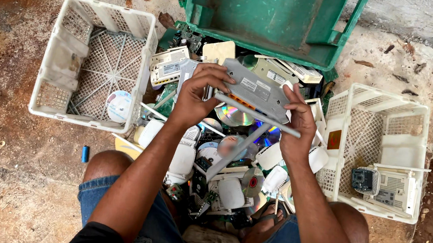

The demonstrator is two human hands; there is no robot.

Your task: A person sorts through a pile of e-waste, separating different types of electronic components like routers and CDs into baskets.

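Holding the grey router point(254, 90) above the heap of discarded electronics point(221, 167), you have your left hand point(198, 94) closed over its left end and your right hand point(297, 121) clamped on its right edge, near the thin antennas point(256, 114). It looks light and stiff, a hollow plastic shell; the antennas would likely bend or snap, so grip the casing edges. White baskets point(63, 57) point(414, 142) flank the pile, the green crate point(274, 18) beyond.

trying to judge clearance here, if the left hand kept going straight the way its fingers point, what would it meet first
The left hand points up and right across the grey router it grips. Past that, probably the pale devices under the green crate's rim, though depth is unclear.
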